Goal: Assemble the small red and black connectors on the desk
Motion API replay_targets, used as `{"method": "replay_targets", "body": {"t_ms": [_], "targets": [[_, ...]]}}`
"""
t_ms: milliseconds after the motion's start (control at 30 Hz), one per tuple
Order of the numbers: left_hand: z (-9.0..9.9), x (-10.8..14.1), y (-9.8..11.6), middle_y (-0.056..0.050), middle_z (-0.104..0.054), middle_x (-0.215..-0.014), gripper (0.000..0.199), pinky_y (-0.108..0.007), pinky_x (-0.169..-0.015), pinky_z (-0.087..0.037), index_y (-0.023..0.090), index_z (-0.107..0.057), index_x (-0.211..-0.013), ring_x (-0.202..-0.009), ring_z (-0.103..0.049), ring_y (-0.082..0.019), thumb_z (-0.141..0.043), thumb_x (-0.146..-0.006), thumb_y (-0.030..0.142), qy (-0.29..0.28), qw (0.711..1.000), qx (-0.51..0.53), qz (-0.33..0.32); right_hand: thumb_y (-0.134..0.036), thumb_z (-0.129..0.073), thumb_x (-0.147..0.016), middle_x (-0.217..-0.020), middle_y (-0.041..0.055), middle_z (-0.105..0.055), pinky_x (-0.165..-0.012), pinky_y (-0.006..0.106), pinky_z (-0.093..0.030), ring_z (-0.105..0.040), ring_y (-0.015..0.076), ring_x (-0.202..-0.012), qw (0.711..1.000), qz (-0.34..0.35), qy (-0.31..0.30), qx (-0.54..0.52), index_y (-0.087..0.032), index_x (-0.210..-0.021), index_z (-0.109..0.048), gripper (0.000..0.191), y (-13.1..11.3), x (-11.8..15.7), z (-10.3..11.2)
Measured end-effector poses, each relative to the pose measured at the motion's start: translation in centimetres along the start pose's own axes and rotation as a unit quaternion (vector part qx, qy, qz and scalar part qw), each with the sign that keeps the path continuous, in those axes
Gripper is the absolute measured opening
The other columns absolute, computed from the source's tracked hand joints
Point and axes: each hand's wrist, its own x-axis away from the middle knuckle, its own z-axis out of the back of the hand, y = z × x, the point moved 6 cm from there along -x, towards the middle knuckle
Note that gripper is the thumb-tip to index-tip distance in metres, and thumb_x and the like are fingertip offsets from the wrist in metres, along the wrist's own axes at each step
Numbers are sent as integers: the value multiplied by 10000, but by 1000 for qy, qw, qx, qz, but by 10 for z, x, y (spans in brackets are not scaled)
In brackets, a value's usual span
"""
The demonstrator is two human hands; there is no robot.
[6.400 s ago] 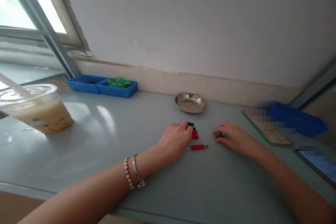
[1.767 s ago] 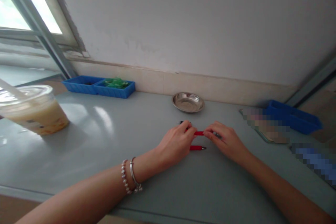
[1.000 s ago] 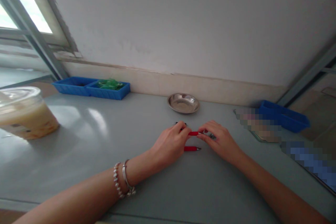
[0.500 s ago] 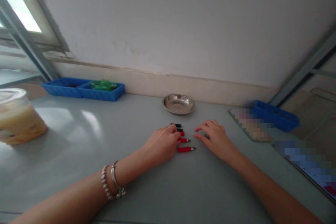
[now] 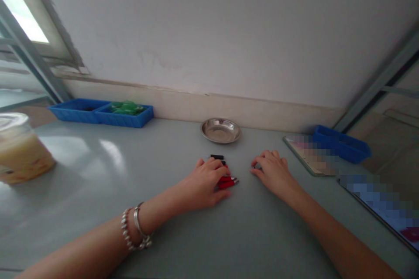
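My left hand (image 5: pixel 206 183) spans several short red pen-like pieces (image 5: pixel 225 184) with dark pointed tips; its thumb lies along their near side, its fingers over the far side. Part of the row is hidden beneath the fingers. Just past the fingertips lies a small black piece (image 5: pixel 216 157), like a cap. To the right, my right hand (image 5: pixel 269 170) hovers at the table with thumb and index finger close together around something small and dark, too small to name. A shiny metal dish (image 5: pixel 221 140) stands beyond both hands.
A blue two-part tray (image 5: pixel 124 121) with green plastic in one half stands at the back left. A lidded tub (image 5: pixel 24 157) is at far left. On the right are a blue tray (image 5: pixel 340 146), a phone-like device (image 5: pixel 306 157) and a larger screen (image 5: pixel 376 207).
My left thumb has moved out to the near side of the red pieces, and the nearest one now lies against its neighbour. My right hand has drawn slightly right, its fingertips closer together.
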Motion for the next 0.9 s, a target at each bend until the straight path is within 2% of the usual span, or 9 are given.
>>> {"method": "replay_targets", "body": {"t_ms": [133, 433, 567, 667, 767, 833, 900], "targets": [[-4, 0, -2, -62, -514, -1002, 237, -392, -819, -318, 220, -508, -1018, -964, -453, -224, -516, -789, 278, 4, 1000, 15, -10, -277, -573, -746, -816, 76, -560, -623, 342, -319, -457, 261, -865, 1000, 3, 24, -13, -210, -761, -631, 89, 1, -1, 0], [-3, 0, -1, -41, -520, -947, 168, -354, -783, -304, 201, -520, -956, -934, -440, -218, -508, -798, 258, 11, 1000, 19, -20, -231, -606, -715, -818, 75, -567, -620, 335, -326, -459, 263, -870, 1000, -4, 9, -20, -206, -745, -630, 46, 1, -2, -1], [-3, 0, -2, -44, -523, -928, 154, -343, -764, -299, 191, -526, -934, -924, -436, -220, -511, -800, 265, 13, 1000, 9, -24, -240, -567, -738, -811, 72, -580, -648, 339, -356, -483, 241, -859, 995, 13, 38, -93, -187, -745, -613, 70, -3, -3, 5], [-4, 1, -2, -52, -525, -928, 154, -330, -748, -303, 188, -533, -924, -920, -435, -222, -514, -801, 278, 10, 1000, 8, -28, -285, -502, -777, -713, 41, -582, -615, 298, -394, -520, 165, -696, 963, 17, 14, -268, -172, -735, -560, 134, -9, -4, 6], [-4, 1, -3, -51, -529, -921, 155, -325, -750, -304, 187, -538, -918, -920, -435, -219, -523, -797, 283, 12, 999, 15, -34, -336, -467, -788, -655, 9, -560, -524, 250, -407, -514, 119, -573, 897, -4, -48, -438, -175, -728, -503, 175, -17, -3, 0], [-4, 1, -3, -50, -531, -915, 147, -323, -752, -303, 189, -541, -909, -922, -437, -217, -522, -797, 282, 16, 999, 18, -35, -348, -472, -780, -667, 4, -552, -494, 232, -406, -524, 110, -573, 865, -8, -74, -496, -176, -716, -484, 184, -23, -2, -4], [-4, 1, -2, -49, -532, -909, 138, -321, -756, -303, 191, -544, -902, -922, -441, -214, -516, -798, 277, 20, 999, 20, -36, -354, -481, -773, -643, -9, -535, -470, 220, -403, -520, 96, -540, 852, -13, -94, -516, -177, -699, -471, 193, -26, 0, -7]]}}
